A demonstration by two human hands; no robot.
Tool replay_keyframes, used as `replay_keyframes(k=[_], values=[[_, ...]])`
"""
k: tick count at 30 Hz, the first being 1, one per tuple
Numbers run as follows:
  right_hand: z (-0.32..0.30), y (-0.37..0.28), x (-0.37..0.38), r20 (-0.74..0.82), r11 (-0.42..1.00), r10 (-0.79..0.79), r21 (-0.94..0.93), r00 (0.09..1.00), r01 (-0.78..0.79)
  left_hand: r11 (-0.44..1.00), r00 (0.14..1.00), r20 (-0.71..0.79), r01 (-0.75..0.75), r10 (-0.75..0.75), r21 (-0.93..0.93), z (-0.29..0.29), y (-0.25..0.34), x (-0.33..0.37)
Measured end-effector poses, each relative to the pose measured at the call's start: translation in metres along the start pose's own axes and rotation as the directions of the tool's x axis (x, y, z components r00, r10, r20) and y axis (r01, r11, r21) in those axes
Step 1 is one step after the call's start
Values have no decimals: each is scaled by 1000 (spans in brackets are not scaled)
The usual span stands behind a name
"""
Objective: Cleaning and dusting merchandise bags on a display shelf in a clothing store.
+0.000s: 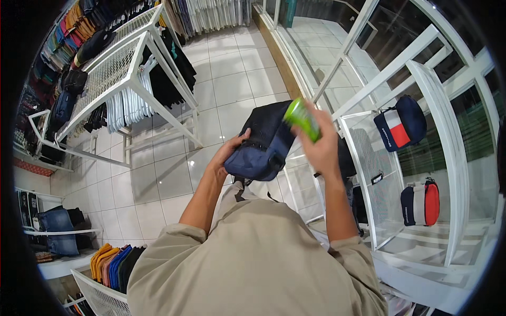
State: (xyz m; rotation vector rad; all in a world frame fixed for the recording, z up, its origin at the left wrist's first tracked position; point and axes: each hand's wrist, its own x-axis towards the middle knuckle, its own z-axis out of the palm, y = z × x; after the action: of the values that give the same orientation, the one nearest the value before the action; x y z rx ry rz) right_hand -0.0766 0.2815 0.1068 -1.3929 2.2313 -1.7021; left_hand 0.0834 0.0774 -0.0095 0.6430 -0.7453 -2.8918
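While we look down past our beige shirt front, we see our left hand (227, 154) cupped against the near side of a small navy-and-black fabric shoulder bag (263, 142), thumb up on its edge and fingers wrapped under its blue lower panel, so that grip is clamped on the bag. We hold the bag in the air in front of our chest, above the white tiled floor (232, 79), with a dark strap dangling beneath it. Our right hand (320, 147) is raised just beside the bag's right edge, its fingers closed around a bright green cylindrical object (302, 120), which tilts up and to the left so that its top end lies against the bag's black upper part. We cannot tell what the green object is made of, since it is blurred.

To our right stands a white metal display rack with wire mesh panels (443, 116), and on it hang a navy, white and red pouch bag (400, 125) higher up and a navy, white and red bag (420, 203) lower down. To our left a white mesh-topped clothes rack (116, 68) carries dark garments on white hangers. Near our lower left, a row of folded orange, blue and black garments (113, 263) sits in a white wire basket.
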Motion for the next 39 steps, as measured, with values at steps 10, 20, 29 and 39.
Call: replay_keyframes(k=[10, 20, 29, 39], values=[[-4, 3, -14, 35, 996, -27, 85, 999, 24, 997, 997, -76, -13, 19, 78, 27, 16, -15], [25, 2, -6, 107, 965, -119, 245, 987, 90, 992, 986, -118, -122, 118, -25, 18, 36, -17], [28, 9, -15, 144, 984, 0, 178, 990, -26, 983, 984, -161, -50, 79, 176, 9, 29, -1], [17, 18, -18, 240, 874, 108, 439, 965, -207, 987, 989, -125, -62, 81, 148, 23, 31, 1]])
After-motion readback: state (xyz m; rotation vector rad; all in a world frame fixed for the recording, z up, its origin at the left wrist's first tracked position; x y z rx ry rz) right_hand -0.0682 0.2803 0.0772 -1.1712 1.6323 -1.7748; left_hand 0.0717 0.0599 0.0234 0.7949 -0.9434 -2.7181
